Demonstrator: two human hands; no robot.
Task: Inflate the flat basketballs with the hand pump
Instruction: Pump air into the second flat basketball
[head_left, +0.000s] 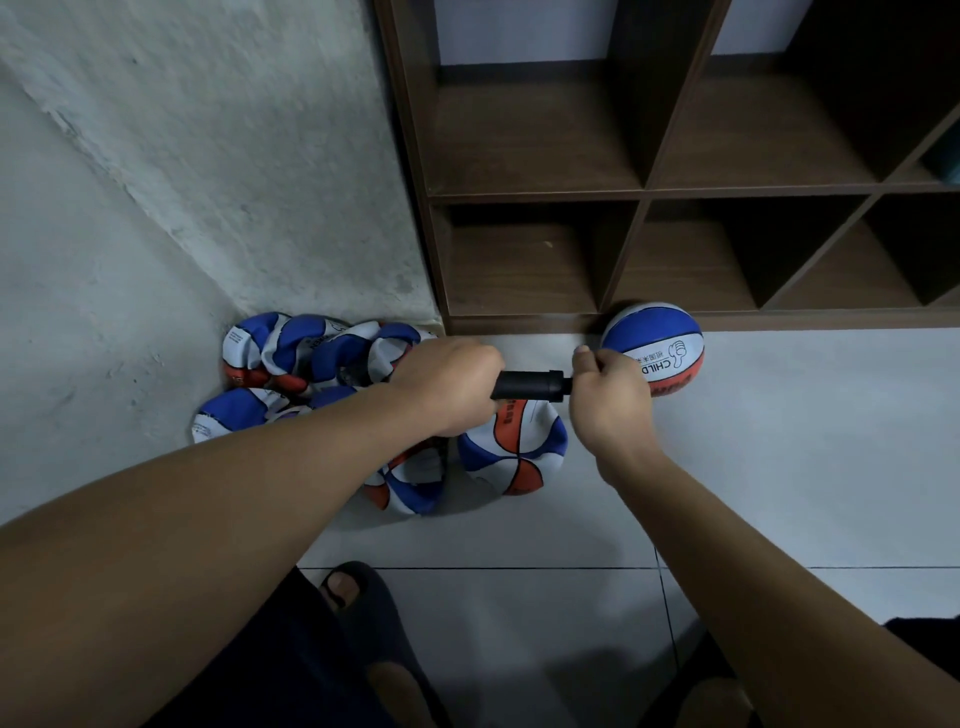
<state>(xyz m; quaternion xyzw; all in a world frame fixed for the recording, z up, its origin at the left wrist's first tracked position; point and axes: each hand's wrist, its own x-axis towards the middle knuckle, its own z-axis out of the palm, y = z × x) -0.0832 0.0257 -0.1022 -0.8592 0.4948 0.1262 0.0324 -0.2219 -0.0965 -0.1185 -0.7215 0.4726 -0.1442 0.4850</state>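
A dark brown shelf unit (675, 192) with open square compartments fills the upper right of the view, standing on a pale tiled floor (779, 467) beside a rough grey wall (208, 156). In the corner where wall, floor and shelf meet lies a heap of flat basketballs (311, 353), crumpled panels of blue, white and orange, spreading from the wall toward the person's feet; 1 collapsed ball (514, 452) lies just below the hands. An inflated basketball (657, 345) of the same colours rests on the floor, touching the base of the shelf unit. Both bare forearms reach forward from the bottom of the view. The left hand (449, 387) is closed in a fist around one end of the black hand pump (532, 385), which is held level above the flat balls. The right hand (610, 397) has its fingers wrapped around the pump's other end, right beside the inflated ball. At the bottom edge a foot in a dark slipper (358, 603) shows.
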